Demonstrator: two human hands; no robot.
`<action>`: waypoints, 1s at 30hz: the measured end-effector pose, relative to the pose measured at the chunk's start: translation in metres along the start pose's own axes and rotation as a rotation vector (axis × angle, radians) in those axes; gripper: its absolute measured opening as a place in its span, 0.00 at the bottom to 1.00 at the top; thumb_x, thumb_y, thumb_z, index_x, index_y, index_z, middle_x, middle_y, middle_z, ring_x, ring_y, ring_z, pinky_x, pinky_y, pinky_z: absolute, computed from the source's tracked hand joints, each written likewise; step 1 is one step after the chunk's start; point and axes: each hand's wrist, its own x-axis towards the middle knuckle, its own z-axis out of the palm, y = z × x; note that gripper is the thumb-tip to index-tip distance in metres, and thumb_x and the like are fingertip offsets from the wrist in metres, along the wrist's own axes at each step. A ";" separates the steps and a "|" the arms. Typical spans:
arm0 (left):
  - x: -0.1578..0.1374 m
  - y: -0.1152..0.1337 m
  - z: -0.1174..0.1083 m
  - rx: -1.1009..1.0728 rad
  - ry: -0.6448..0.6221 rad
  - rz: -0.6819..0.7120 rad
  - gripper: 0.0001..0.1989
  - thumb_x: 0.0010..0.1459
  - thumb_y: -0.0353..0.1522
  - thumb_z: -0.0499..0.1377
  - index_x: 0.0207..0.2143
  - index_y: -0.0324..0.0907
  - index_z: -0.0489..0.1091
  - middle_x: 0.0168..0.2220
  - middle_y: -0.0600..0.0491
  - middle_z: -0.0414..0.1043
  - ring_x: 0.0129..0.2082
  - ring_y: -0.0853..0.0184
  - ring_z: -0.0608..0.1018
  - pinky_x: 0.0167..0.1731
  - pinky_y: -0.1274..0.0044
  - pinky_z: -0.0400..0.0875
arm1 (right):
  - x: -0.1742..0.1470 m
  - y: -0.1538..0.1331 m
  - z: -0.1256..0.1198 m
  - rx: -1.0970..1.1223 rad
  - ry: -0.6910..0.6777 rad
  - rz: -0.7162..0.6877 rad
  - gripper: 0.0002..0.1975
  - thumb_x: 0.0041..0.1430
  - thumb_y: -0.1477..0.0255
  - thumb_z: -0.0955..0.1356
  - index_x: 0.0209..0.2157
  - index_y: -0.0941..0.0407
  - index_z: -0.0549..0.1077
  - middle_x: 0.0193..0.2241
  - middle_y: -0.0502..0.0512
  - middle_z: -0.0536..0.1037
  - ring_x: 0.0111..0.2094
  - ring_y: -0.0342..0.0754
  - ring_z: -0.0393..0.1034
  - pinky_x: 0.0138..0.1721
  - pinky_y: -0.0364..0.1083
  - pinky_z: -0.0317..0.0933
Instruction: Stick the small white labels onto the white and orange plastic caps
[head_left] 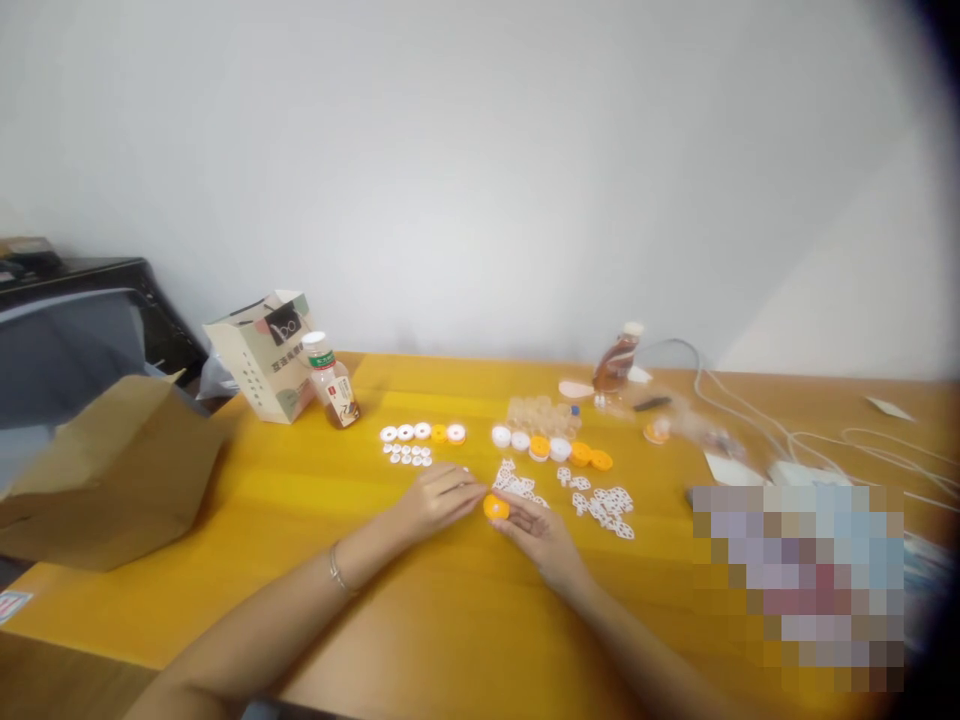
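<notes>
My right hand pinches a small round orange disc with a pale centre between thumb and fingers. Just left of it is my left hand, fingers pressed together and tips close to the disc's upper edge. Whatever those left fingertips hold is too small or hidden to make out. Behind my hands lie white openwork pieces, with another cluster of openwork pieces to the right. A row of white and orange rings sits beyond my left hand, small white rings in front of it.
More white and orange discs line up before clear plastic pieces. A labelled bottle and paper bag stand back left, near a cardboard box. At right are a brown bottle, white cables and a blurred-out patch.
</notes>
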 end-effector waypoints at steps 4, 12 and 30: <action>0.003 0.017 -0.007 -0.042 -0.027 0.093 0.11 0.55 0.27 0.54 0.43 0.38 0.64 0.35 0.50 0.72 0.37 0.69 0.72 0.35 0.76 0.68 | -0.001 0.001 -0.001 0.024 -0.035 0.008 0.22 0.43 0.68 0.71 0.44 0.52 0.71 0.34 0.51 0.78 0.37 0.49 0.71 0.45 0.51 0.63; 0.006 0.024 -0.014 0.022 -0.117 0.130 0.09 0.57 0.26 0.52 0.41 0.38 0.65 0.37 0.49 0.72 0.39 0.67 0.71 0.35 0.74 0.66 | -0.003 -0.004 0.000 0.057 -0.013 0.015 0.21 0.42 0.69 0.72 0.41 0.52 0.72 0.34 0.52 0.78 0.37 0.48 0.71 0.45 0.51 0.63; -0.001 0.006 -0.010 -0.198 -0.064 -0.141 0.13 0.57 0.26 0.49 0.43 0.42 0.67 0.38 0.49 0.70 0.40 0.68 0.69 0.40 0.73 0.62 | -0.004 -0.009 0.001 0.041 0.021 0.038 0.19 0.42 0.64 0.71 0.39 0.52 0.71 0.37 0.54 0.77 0.39 0.50 0.70 0.46 0.51 0.61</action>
